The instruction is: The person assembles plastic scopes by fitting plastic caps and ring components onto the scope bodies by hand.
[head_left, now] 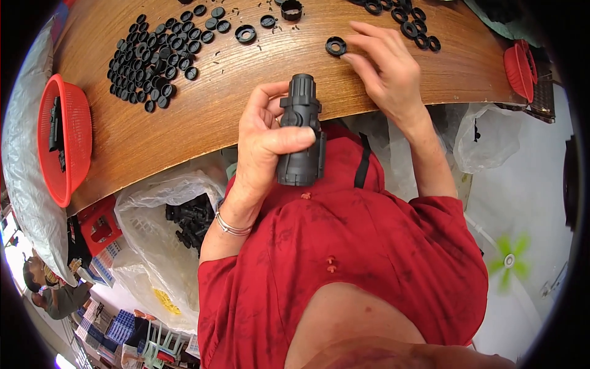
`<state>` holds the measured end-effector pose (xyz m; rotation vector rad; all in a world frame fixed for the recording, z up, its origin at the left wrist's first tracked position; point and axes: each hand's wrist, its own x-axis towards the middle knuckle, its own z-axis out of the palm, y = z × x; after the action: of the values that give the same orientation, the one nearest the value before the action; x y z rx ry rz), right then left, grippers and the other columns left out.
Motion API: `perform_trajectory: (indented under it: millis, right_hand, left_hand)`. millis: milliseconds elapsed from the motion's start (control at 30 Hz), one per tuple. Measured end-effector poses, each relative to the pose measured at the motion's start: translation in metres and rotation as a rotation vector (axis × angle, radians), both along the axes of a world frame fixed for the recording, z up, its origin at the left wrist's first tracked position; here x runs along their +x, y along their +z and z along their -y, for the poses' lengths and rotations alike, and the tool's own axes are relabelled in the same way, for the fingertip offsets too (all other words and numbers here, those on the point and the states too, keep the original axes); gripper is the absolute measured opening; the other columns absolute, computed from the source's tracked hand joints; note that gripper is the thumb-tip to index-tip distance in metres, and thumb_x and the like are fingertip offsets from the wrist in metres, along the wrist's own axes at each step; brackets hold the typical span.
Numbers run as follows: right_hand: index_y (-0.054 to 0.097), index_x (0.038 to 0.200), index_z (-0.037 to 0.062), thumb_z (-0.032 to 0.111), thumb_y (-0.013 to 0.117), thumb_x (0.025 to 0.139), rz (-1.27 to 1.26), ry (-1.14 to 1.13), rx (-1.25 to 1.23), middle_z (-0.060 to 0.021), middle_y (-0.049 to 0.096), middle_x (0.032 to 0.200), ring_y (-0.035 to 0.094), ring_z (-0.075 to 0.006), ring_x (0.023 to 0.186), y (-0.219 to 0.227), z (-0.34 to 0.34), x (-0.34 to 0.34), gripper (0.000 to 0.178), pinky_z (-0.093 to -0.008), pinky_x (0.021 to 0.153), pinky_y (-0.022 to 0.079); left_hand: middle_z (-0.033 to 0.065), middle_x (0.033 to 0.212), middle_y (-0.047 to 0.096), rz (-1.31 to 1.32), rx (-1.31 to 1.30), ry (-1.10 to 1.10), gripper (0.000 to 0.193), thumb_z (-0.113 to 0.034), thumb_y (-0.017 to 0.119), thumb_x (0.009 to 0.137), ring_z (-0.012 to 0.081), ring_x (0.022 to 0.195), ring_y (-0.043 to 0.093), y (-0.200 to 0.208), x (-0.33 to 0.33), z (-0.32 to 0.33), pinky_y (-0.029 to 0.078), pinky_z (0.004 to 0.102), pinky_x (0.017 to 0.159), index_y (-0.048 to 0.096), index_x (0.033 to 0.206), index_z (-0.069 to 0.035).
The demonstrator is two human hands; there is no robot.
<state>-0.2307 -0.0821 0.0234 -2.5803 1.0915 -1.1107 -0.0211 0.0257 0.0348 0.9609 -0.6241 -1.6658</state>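
Observation:
My left hand (pixel 268 132) is closed round a black plastic scope-shaped body (pixel 299 132), its thumb across the side. The piece stands out over the table's front edge, its narrow ribbed end pointing away from me. Farther right, my right hand (pixel 387 71) reaches over the table with its fingers apart. Its thumb and index fingertips are at the right edge of a black ring (pixel 330 50); whether they touch it I cannot tell.
Many small black caps (pixel 150 58) lie at the left of the wooden table (pixel 209 123). More black rings (pixel 409 29) are at the far right. Red baskets (pixel 83 135) stand at both table ends. A plastic bag of black parts (pixel 190 218) sits below, left of me.

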Motion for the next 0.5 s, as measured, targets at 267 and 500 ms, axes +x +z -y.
perform_trajectory:
  millis: [267,500]
  right_hand:
    - [0.054,0.117,0.0036,0.027,0.090,0.060,0.277,0.248,-0.032,-0.0223,0.055,0.129,0.054,-0.0408,0.117,0.012,-0.066,0.017,0.071,-0.0454,0.097,0.047]
    - [0.053,0.123,-0.0008,0.002,0.076,0.078,0.659,-0.218,0.425,-0.0131,0.068,0.107,0.065,-0.0188,0.096,0.063,-0.008,-0.013,0.051,-0.0298,0.084,0.052]
  left_hand:
    - [0.0091,0.099,0.059,-0.243,0.092,0.100,0.055,-0.017,0.075,0.083,0.0158,0.090,0.059,0.007,-0.045,0.031,0.051,0.0295,0.077,0.039,0.122,0.002]
    - [0.0101,0.094,0.059,0.947,-0.498,0.089,0.044,-0.007,0.080,0.071,0.0204,0.086,0.061,-0.011,-0.045,0.070,0.051,0.0308,0.077,0.062,0.110,0.002]
